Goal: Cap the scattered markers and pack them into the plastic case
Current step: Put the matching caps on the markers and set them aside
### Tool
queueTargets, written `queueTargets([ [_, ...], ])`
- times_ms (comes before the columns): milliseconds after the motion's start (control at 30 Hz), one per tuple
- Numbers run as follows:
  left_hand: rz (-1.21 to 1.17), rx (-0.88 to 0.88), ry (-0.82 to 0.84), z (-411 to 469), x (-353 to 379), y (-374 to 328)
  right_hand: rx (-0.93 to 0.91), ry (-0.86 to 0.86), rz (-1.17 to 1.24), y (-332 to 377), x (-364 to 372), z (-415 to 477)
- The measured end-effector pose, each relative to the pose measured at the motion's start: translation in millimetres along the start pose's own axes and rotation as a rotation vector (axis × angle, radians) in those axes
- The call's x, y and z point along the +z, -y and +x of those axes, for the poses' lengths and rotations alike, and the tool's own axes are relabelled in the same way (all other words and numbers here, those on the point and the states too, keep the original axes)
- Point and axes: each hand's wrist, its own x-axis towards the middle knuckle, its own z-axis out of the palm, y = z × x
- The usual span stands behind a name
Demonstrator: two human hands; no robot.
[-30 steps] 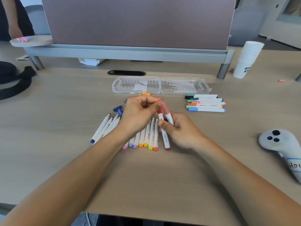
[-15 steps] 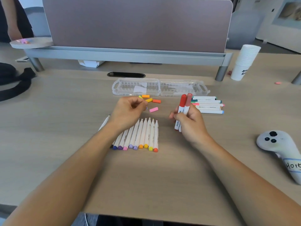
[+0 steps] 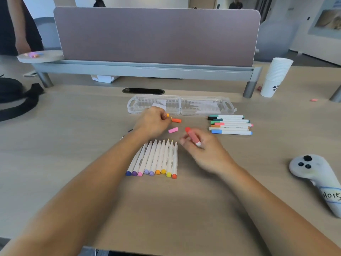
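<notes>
Nine uncapped markers (image 3: pixel 155 157) lie side by side at frame centre on the worktop (image 3: pixel 73 145), coloured ends toward the viewer, tips away. Right hand (image 3: pixel 204 150), just right of the row: fingers clamped round a capped pair (image 3: pixel 192 138), red and pink, tilted toward upper left. A second ago both hands met over the row, pressing a cap on; now they have parted. Left hand (image 3: pixel 152 122) has gone up to the loose caps, fingers curled over a small orange bit (image 3: pixel 167 115); whether they have closed on it, cannot tell. Pink cap (image 3: pixel 173 130) and orange cap (image 3: pixel 176 120) lie free beside it. Capped pile (image 3: pixel 230 124) right of centre; plastic case (image 3: pixel 180 106) open just beyond, no markers in it. Judgement: one more marker finished, the pair likely bound for the pile, next cap being fetched. Nine left to cap; packing not begun.
</notes>
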Motion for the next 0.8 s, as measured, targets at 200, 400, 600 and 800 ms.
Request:
queueTargets([
  [200, 0.193, 0.055, 0.061, 38, 12, -16, -0.104, 0.21, -0.4, 5, 14, -5],
  [400, 0.433, 0.17, 0.19, 56, 20, -17, -0.024, 0.216, -0.491, 10, 8, -8],
  [600, 0.556, 0.29, 0.224, 53, 28, -15, 0.219, 0.199, -0.501, 13, -3, -4],
  [800, 0.403, 0.377, 0.092, 36, 14, -14, 0.33, 0.151, -0.518, 10, -13, -2],
])
